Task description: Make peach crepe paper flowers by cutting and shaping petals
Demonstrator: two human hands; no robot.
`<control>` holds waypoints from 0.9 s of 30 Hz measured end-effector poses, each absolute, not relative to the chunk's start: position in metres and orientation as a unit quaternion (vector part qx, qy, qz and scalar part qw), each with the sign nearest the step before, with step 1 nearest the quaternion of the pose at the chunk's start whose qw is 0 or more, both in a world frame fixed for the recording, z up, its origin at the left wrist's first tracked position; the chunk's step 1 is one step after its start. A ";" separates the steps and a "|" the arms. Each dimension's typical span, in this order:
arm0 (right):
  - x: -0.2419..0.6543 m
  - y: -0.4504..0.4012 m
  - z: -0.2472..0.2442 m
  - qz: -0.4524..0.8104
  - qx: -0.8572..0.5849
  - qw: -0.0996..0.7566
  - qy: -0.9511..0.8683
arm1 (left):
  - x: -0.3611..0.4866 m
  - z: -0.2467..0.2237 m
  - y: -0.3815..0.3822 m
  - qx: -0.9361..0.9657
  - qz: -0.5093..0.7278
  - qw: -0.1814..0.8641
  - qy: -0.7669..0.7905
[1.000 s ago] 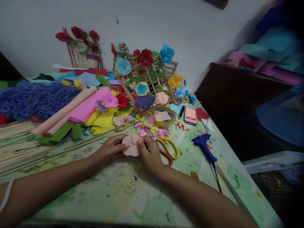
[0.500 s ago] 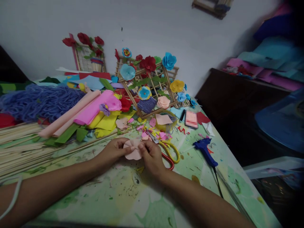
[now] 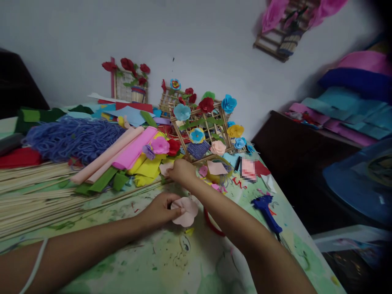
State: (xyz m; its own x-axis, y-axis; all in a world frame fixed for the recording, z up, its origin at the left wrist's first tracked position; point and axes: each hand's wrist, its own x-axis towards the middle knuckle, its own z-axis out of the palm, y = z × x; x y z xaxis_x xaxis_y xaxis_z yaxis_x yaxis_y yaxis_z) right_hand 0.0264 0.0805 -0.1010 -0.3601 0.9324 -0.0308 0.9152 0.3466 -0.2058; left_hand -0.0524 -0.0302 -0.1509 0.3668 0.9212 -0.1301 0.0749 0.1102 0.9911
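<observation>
My left hand [image 3: 163,211] pinches a pale pink paper petal cutout [image 3: 186,213] with a scalloped edge, its thumb lying across the front. Further forward, my right hand [image 3: 181,173] has its fingertips closed at the edge of a second pale pink petal cutout [image 3: 164,168], which lies beside yellow paper. Part of that cutout is hidden behind the fingers. Under my right forearm, a red scissor handle [image 3: 212,223] shows; the rest of the scissors is covered.
A blue glue gun [image 3: 267,213] lies at the right. Paper rolls [image 3: 105,157], purple yarn [image 3: 73,136] and thin sticks [image 3: 36,204] fill the left side. Stick frames with paper flowers [image 3: 202,130] stand by the wall. Paper scraps surround a yellow tape roll [image 3: 219,175].
My right hand has let go of the first petal cutout and moved forward to the second one. My left hand keeps hold of the first. The view has shifted.
</observation>
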 end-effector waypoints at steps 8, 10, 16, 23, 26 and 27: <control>0.063 0.065 -0.107 0.132 -0.547 0.197 -0.803 | -0.060 -0.145 -0.027 0.661 0.449 0.412 0.438; 0.080 0.052 -0.109 0.153 -0.541 0.222 -0.797 | -0.063 -0.144 -0.024 0.641 0.497 0.362 0.460; 0.107 0.016 -0.128 0.306 -0.486 0.312 -0.757 | -0.060 -0.147 -0.019 0.537 0.562 0.415 0.473; 0.109 0.003 -0.136 0.428 -0.443 0.352 -0.705 | -0.052 -0.150 -0.023 0.473 0.516 0.552 0.454; 0.111 0.003 -0.134 0.451 -0.441 0.354 -0.691 | -0.052 -0.150 -0.023 0.448 0.526 0.559 0.459; 0.112 0.003 -0.133 0.466 -0.436 0.361 -0.680 | -0.052 -0.149 -0.023 0.442 0.532 0.556 0.460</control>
State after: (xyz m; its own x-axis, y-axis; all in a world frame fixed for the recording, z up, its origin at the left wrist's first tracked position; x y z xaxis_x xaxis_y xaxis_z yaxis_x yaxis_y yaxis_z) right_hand 0.1122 0.0032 -0.1325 -0.3595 0.9294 0.0837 0.2570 0.1848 -0.9486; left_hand -0.0517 -0.0225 -0.1488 0.0092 0.9991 -0.0419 -0.1855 0.0428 0.9817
